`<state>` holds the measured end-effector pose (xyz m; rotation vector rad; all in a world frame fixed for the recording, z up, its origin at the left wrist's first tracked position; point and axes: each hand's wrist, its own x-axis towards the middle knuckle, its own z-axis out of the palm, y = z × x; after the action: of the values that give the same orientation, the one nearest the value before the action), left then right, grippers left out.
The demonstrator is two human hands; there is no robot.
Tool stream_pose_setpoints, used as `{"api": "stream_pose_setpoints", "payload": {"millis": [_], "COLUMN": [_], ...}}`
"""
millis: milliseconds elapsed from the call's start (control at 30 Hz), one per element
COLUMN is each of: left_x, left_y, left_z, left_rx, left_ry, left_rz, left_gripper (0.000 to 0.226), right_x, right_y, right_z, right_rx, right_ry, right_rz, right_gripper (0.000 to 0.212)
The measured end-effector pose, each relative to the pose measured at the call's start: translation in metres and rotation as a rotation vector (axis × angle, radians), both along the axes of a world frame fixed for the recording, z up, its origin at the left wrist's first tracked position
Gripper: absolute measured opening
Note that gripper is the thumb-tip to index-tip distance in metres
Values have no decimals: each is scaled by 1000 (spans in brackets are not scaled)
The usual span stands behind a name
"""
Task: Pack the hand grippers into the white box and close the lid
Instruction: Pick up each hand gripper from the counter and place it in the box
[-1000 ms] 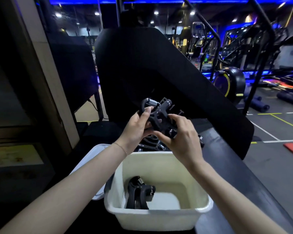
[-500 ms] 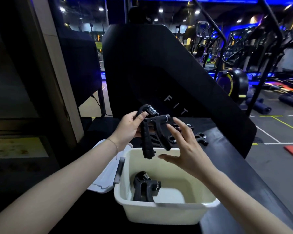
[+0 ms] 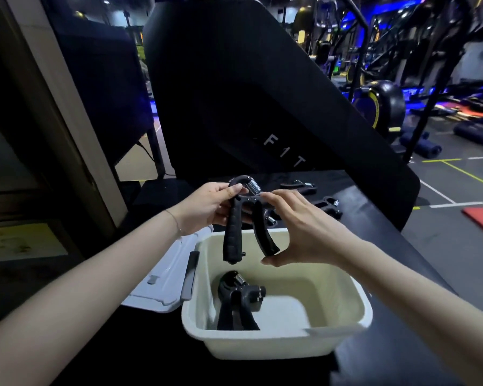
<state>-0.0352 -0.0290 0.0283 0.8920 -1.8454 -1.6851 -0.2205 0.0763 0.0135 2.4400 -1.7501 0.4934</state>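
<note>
Nearest, the white box (image 3: 276, 341) stands open on the counter (image 3: 396, 330) with one gripper (image 3: 239, 300) already inside and its lid (image 3: 165, 277) lying just to its left. Above the box's far rim the left hand (image 3: 207, 208) pinches the looped top of a second gripper (image 3: 243, 218), handles hanging down, while the right hand (image 3: 299, 224) cups its other handle, fingers seemingly only resting there. This is mid-packing: next, lower it beside the first, then fetch the spare grippers (image 3: 326, 204) beyond.
</note>
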Motion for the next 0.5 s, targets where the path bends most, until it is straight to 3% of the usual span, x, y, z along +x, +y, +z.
{"api": "stream_pose_setpoints", "payload": {"millis": [133, 233, 367, 500], "left_x": [-2, 1, 1, 1], "left_y": [-24, -53, -87, -124], "left_z": [-17, -28, -47, -75], "left_rx": [87, 129, -208, -421], "left_ry": [-117, -47, -236, -403], "left_rz": [-58, 56, 246, 201], "left_gripper": [43, 40, 36, 51], "right_x": [4, 5, 5, 9], "right_y": [-3, 0, 3, 7], "right_z": [-16, -36, -57, -61], "right_rx": [97, 154, 241, 291], "right_ry": [-31, -61, -67, -69], "right_rz": [-36, -33, 42, 111], "right_gripper": [118, 119, 118, 114]}}
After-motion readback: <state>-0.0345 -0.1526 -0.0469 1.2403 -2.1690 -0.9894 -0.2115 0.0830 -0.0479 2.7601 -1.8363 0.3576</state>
